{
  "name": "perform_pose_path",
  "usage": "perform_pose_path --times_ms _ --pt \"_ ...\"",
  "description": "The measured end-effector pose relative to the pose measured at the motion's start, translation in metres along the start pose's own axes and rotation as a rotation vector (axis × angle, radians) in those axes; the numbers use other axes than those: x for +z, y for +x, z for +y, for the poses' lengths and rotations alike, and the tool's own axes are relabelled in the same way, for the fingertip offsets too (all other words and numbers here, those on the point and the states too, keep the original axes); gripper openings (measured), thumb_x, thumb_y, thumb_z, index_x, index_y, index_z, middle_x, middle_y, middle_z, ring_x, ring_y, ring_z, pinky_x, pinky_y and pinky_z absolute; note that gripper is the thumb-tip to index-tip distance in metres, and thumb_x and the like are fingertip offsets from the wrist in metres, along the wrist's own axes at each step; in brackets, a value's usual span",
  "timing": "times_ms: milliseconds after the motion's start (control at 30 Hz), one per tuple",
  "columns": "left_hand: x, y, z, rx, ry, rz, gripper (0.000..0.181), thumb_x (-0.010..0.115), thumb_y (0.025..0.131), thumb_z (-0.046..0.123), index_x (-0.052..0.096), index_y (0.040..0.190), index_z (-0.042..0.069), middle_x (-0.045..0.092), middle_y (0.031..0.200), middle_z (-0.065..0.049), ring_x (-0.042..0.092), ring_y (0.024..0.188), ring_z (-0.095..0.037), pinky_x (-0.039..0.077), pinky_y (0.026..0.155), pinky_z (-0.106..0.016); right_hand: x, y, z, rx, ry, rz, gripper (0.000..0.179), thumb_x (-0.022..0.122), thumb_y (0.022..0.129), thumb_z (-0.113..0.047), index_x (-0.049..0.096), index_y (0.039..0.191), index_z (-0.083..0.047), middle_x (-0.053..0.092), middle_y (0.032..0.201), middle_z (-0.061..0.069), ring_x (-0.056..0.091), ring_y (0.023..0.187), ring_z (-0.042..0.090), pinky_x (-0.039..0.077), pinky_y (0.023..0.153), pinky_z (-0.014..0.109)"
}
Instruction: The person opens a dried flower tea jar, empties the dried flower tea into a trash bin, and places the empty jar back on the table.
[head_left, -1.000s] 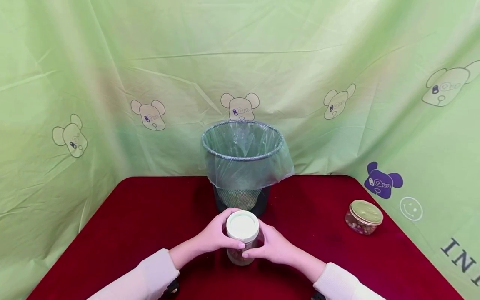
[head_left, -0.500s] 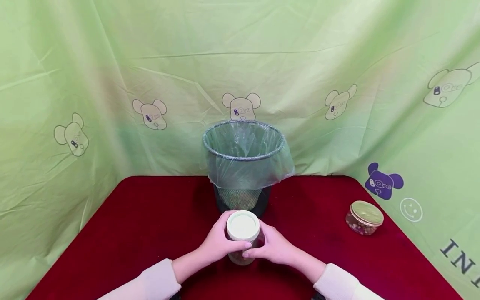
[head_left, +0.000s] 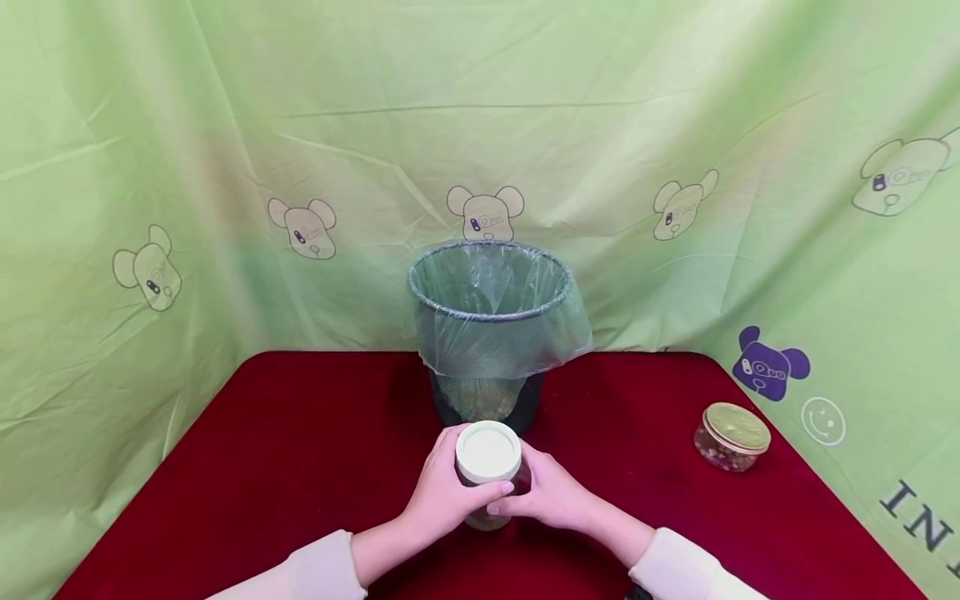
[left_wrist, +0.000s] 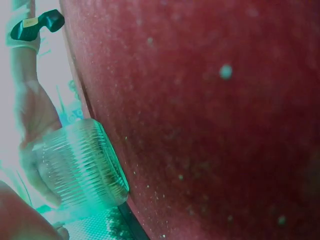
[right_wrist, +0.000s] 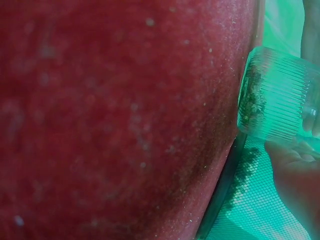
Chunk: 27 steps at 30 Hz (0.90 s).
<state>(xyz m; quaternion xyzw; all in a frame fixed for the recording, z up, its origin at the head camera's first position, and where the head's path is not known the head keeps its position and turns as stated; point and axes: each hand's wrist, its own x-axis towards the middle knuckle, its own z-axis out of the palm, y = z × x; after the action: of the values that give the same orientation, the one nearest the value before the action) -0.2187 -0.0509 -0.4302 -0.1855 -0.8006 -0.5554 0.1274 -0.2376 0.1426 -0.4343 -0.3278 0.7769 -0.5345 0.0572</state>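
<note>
A clear ridged jar (left_wrist: 82, 167) with a round white lid (head_left: 489, 452) stands upright at the front middle of the table. Some dark, loose matter lies at its bottom in the right wrist view, too blurred to name. My left hand (head_left: 442, 492) grips the jar from the left, high up, with its thumb across the front just under the lid. From the other side my right hand (head_left: 555, 493) holds the jar, its thumb lower on the front. The fingers behind the jar are mostly hidden in the head view.
A mesh waste bin (head_left: 487, 400) lined with a clear plastic bag (head_left: 495, 350) stands right behind the jar. At the right edge of the red-covered table (head_left: 315, 442) sits a low clear jar (head_left: 731, 437) with a gold lid. Green printed cloth (head_left: 375, 100) hangs around the table.
My left hand has turned around the top of the jar, its thumb sliding right and slightly up, and its forearm has swung right. The right hand and the jar stay nearly in place.
</note>
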Motion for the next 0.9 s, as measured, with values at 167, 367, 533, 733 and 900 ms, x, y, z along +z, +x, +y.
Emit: perform_pose_path --times_ms 167,367,533,733,900 --pt "-0.001 -0.001 0.000 -0.007 0.005 -0.021 0.074 0.088 0.066 0.041 0.053 0.126 0.018 0.053 0.118 0.011 0.054 0.109 -0.012 0.043 0.093 -0.037 0.001 -0.002 0.000 -0.013 0.012 0.000 0.076 0.083 0.077 -0.019 0.041 0.140 -0.012 0.058 0.127 0.001 0.058 0.113 0.017 0.046 0.095 0.030" --pt "-0.007 0.002 -0.002 -0.008 -0.008 -0.101 0.076 0.087 0.068 0.041 0.050 0.130 0.015 0.052 0.122 0.007 0.052 0.112 -0.015 0.042 0.096 -0.038 0.001 -0.003 0.001 -0.017 0.015 0.007 0.074 0.083 0.077 -0.019 0.043 0.139 -0.014 0.058 0.125 0.000 0.058 0.111 0.017 0.046 0.094 0.030" --pt "-0.018 0.010 -0.006 -0.006 -0.063 -0.212 0.076 0.088 0.070 0.034 0.048 0.132 0.014 0.054 0.122 0.004 0.053 0.112 -0.015 0.042 0.096 -0.037 0.001 -0.002 0.002 0.008 0.009 0.011 0.075 0.084 0.077 -0.021 0.043 0.139 -0.012 0.058 0.125 0.001 0.058 0.112 0.017 0.046 0.095 0.029" --pt "-0.030 0.024 -0.012 0.006 -0.161 -0.397 0.075 0.087 0.071 0.023 0.046 0.133 0.011 0.057 0.123 0.001 0.054 0.113 -0.016 0.041 0.098 -0.033 0.001 -0.001 0.001 0.019 0.044 -0.008 0.077 0.084 0.077 -0.018 0.041 0.140 -0.009 0.057 0.127 0.003 0.058 0.114 0.019 0.045 0.096 0.030" --pt "-0.037 0.036 -0.020 0.057 -0.200 -0.529 0.076 0.085 0.073 0.016 0.044 0.136 0.007 0.057 0.127 -0.002 0.053 0.117 -0.017 0.039 0.101 -0.031 0.000 0.000 0.001 0.023 0.043 -0.014 0.079 0.084 0.077 -0.019 0.039 0.141 -0.009 0.057 0.128 0.003 0.057 0.115 0.018 0.045 0.096 0.029"
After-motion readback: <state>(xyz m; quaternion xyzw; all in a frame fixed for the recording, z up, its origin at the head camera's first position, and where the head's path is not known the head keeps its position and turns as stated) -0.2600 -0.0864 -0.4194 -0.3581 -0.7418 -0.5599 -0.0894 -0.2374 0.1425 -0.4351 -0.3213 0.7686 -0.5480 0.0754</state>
